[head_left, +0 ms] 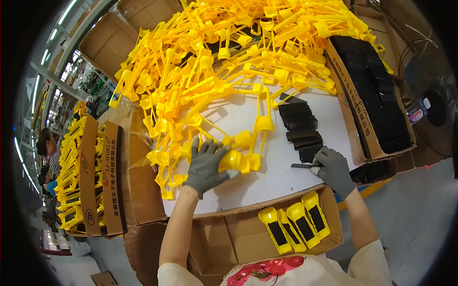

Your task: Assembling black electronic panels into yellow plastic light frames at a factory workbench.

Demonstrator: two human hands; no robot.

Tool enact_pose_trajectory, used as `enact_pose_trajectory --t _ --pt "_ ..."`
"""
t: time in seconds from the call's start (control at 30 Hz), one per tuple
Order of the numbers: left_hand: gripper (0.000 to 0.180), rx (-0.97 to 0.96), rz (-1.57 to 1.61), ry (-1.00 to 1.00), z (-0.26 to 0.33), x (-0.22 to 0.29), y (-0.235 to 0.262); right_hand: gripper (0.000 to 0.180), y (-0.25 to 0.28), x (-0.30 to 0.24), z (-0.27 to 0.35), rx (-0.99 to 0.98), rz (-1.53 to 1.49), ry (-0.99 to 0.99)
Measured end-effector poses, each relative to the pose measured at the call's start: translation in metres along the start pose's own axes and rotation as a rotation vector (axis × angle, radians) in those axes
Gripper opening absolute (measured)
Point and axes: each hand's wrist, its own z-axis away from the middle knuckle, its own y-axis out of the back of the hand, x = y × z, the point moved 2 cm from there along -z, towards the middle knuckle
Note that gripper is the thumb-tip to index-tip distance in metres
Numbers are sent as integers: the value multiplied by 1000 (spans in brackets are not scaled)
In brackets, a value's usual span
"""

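Note:
My left hand (207, 166), in a grey glove, is spread over the near edge of a heap of yellow plastic frames (205, 90). Its thumb and index finger are at the round cup end of one yellow plastic frame (238, 161), not closed round it. My right hand (333, 169), also gloved, pinches a thin black strip (300, 166), seen nearly edge-on. Just beyond that hand, a row of overlapping black strips (301, 126) lies on the white tabletop (253, 190).
In front of my body, an open cardboard box (210, 243) holds several yellow frames with black panels (293, 224). A carton packed with black strips (372, 90) stands at the right. Cartons of yellow frames (71, 181) stand at the left, with people (47, 152) beyond.

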Motion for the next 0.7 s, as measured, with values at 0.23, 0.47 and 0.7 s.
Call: enact_pose_trajectory --t 0.23,0.47,0.7 --pt "66 196 83 385 42 71 26 18 6 -13 8 59 -214 -123" --pt "52 67 -56 415 50 79 -6 19 14 -28 36 115 -655 -317" --pt "42 214 -218 539 49 46 18 15 31 -47 70 92 -882 -379"
